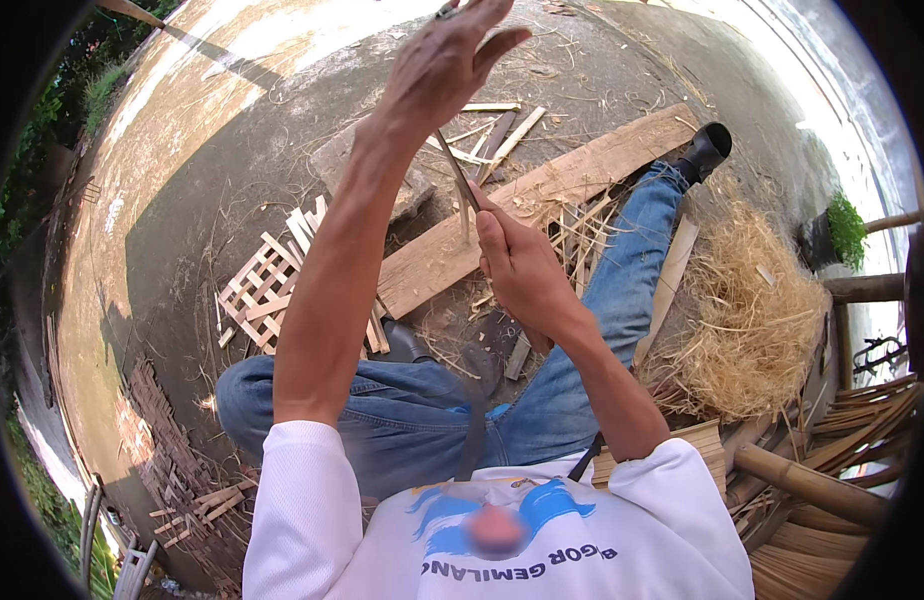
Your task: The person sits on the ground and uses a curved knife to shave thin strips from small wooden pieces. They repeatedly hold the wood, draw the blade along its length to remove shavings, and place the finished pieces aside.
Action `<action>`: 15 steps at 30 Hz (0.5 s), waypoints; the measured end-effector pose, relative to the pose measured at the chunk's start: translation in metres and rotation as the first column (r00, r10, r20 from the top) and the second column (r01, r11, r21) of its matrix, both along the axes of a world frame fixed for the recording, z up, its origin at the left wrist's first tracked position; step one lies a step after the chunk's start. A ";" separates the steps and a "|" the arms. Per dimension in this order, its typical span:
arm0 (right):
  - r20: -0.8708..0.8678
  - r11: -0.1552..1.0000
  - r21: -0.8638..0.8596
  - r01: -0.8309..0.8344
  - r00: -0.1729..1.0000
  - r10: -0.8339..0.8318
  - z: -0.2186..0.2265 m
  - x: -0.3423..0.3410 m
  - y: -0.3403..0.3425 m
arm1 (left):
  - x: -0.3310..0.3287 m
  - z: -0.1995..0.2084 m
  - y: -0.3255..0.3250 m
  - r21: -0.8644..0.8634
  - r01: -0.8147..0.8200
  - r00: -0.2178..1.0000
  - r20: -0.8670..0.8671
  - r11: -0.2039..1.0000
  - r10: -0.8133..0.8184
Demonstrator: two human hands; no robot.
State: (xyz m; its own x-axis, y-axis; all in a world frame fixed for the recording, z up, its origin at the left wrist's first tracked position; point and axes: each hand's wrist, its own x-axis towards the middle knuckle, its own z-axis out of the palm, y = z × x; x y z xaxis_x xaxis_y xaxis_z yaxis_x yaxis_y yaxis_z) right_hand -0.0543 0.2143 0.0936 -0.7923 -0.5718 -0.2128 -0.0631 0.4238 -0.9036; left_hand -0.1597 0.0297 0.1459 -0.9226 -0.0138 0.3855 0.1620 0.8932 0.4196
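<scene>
My right hand is wrapped round a knife, its narrow dark blade pointing up and away from me. A thin pale strip shows just below the blade, over a wooden plank; I cannot tell whether it touches the knife. My left hand is raised at the far edge of view, thumb held apart, and nothing shows in it. Its fingertips are cut off by the frame's edge. Beneath my hands, the plank runs slantwise across the ground between my legs.
A woven lattice of pale strips lies left of the plank. Beyond it are a flat stone block and loose wood strips. Fine shavings are heaped at right, near bamboo poles. My outstretched leg lies beside the plank.
</scene>
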 end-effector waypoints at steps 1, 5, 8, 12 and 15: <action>-0.024 1.000 -0.020 -0.021 1.000 0.020 -0.008 0.003 -0.007 | -0.004 -0.053 -0.016 -0.154 0.048 0.996 -0.070 0.987 -0.059; -0.036 0.998 -0.052 0.036 0.999 -0.038 -0.055 0.012 0.001 | -0.004 -0.095 -0.006 0.039 0.073 0.981 0.180 0.997 -0.078; -0.057 0.993 -0.112 0.024 0.998 -0.030 -0.068 0.008 -0.009 | 0.005 -0.092 -0.011 0.084 0.036 0.995 0.090 0.996 -0.044; -0.085 0.995 -0.076 0.058 0.994 -0.064 -0.113 -0.009 0.007 | -0.023 -0.102 0.001 0.209 -0.010 0.989 -0.143 0.978 0.041; -0.028 0.996 -0.088 0.033 0.999 -0.036 -0.114 -0.030 0.013 | 0.033 -0.093 0.009 0.770 -0.092 0.951 -0.120 0.632 0.285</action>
State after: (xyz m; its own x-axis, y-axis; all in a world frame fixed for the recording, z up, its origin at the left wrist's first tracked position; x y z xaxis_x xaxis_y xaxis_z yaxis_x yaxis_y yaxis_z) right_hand -0.0838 0.2277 -0.0204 -0.8172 -0.5592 -0.1397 -0.0769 0.3459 -0.9351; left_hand -0.1269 0.0392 0.0528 -0.7623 -0.5494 0.3421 0.1960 0.3078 0.9310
